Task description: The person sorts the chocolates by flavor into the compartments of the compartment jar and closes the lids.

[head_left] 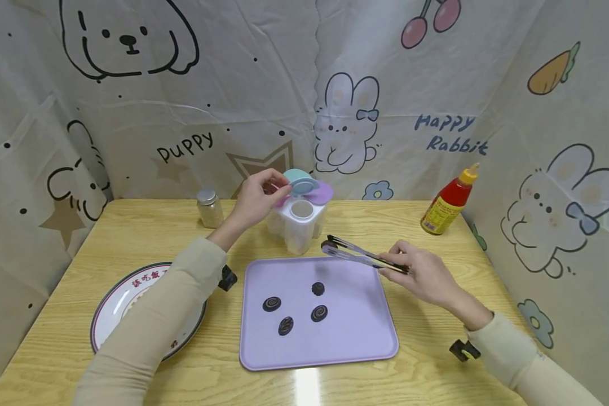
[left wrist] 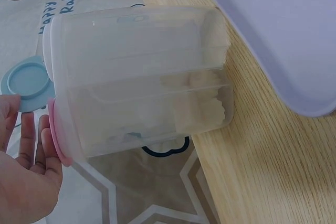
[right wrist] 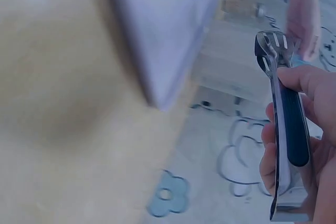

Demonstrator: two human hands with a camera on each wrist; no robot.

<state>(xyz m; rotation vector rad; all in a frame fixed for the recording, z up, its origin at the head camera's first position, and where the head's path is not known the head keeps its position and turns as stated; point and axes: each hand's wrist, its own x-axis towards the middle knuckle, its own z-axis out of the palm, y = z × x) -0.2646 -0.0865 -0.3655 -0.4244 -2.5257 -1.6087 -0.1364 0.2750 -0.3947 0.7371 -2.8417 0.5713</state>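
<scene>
Four chocolates (head_left: pixel 294 309) lie on the tray (head_left: pixel 365 338); behind it stands the container (head_left: pixel 296 225), a plate (head_left: pixel 117 307) left, bottle (head_left: pixel 448 201) far right.

Even, fairly bright indoor light fills the head view, coming from above: a white streak of glare lies on the table (head_left: pixel 307 386) at 6 o'clock, just below the tray (head_left: pixel 375 338). Shadows are soft and short, faint under the arms and the bottle (head_left: pixel 446 203). The wide lens bends the scene, so the backdrop curves toward 9 and 3 o'clock, and the corners look stretched.

The left wrist view is sharp and well lit, with a soft shadow under the clear container (left wrist: pixel 142 82).

The right wrist view is heavily smeared by motion blur and tinted bluish; only the tongs (right wrist: pixel 286 129) at 3 o'clock stay fairly crisp. A pale glare spot sits at 11 o'clock.
</scene>
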